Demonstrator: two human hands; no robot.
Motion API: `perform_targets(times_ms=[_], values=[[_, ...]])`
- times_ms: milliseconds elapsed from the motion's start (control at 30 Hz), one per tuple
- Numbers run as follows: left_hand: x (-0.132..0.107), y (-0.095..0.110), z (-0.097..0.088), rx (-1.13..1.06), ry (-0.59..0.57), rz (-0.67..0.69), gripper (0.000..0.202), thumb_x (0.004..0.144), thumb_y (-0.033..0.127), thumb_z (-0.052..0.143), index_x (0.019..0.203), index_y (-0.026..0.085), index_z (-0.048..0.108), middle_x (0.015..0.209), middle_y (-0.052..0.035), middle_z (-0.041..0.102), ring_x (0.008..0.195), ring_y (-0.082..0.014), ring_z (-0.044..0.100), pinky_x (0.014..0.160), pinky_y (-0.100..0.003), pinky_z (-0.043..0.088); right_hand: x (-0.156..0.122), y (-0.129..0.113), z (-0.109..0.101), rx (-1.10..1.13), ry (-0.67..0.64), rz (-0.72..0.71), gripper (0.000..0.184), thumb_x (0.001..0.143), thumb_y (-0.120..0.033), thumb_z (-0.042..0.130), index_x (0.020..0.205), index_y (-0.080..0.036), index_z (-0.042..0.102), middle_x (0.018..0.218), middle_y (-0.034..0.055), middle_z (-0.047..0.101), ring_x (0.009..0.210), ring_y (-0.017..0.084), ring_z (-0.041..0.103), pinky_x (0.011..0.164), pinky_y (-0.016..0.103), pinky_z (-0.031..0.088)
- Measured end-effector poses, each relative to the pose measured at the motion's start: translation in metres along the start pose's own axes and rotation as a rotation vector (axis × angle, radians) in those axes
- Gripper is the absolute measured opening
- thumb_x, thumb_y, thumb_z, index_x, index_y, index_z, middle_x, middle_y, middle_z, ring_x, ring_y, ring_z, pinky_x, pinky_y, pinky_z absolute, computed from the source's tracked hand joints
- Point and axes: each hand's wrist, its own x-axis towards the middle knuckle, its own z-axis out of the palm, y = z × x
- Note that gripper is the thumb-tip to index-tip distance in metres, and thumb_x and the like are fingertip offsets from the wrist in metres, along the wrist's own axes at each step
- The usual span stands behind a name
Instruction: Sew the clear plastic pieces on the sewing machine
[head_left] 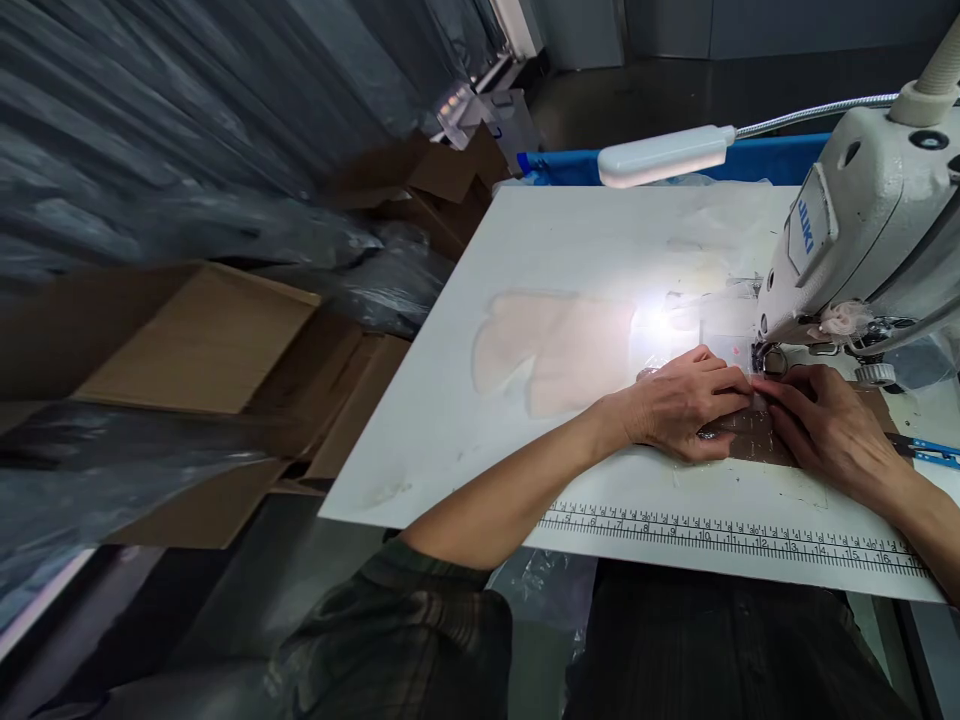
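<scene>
At the front of a white sewing machine (840, 220), my left hand (686, 405) is closed, its bent fingers pressing on a thin, dark brown piece of fabric (759, 445) with a shiny edge. From the other side my right hand (832, 425) pinches the same fabric close to the presser foot (766, 358). The fingertips of both hands nearly meet there. My fingers cover much of the fabric, so its full shape is hidden. A flat, pale beige, mitten-like piece (570, 345) lies on the table left of my hands.
Blue thread snips (930, 450) lie beside my right wrist. A printed ruler (720, 538) runs along the front edge of the white table (420, 450). A lamp (664, 158) hangs over the back. Open cardboard boxes (195, 340) and plastic bags stand at the left.
</scene>
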Motion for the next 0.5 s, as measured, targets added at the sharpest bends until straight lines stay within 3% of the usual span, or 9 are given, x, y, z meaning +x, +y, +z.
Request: perform_targets(times_ms=[133,333,500], values=[[-0.0002,-0.0009,0.0041,0.034,0.017,-0.037,0.032,0.09,0.03,0.049,0.111,0.015,0.067,0.112,-0.0122,0.071,0.084,-0.0217,0.06,0.079,-0.04,0.045,-0.0026,0.0007,-0.0011,0.056,0.0,0.02,0.047,0.104,-0.04,0.034,0.129,-0.021,0.069,0.105,0.0152,0.064,0.073,0.022,0.061,0.06,0.037,0.053],[0.0006,-0.0012,0.0088,0.085,0.038,-0.079,0.034,0.089,0.032,0.05,0.112,0.014,0.066,0.117,-0.0131,0.07,0.085,-0.0226,0.06,0.08,-0.04,0.045,-0.0055,0.0001,-0.0008,0.065,0.041,-0.027,0.039,0.102,-0.03,0.041,0.124,-0.019,0.071,0.108,0.0168,0.062,0.086,0.026,0.064,0.071,0.041,0.058],[0.0023,-0.0003,0.0075,0.088,0.048,-0.098,0.038,0.09,0.033,0.05,0.116,0.009,0.065,0.118,-0.0161,0.068,0.085,-0.0234,0.059,0.081,-0.041,0.046,-0.0053,0.0006,0.0007,0.019,0.021,-0.011,0.042,0.103,-0.033,0.038,0.125,-0.019,0.071,0.108,0.0166,0.063,0.08,0.024,0.063,0.066,0.039,0.057]])
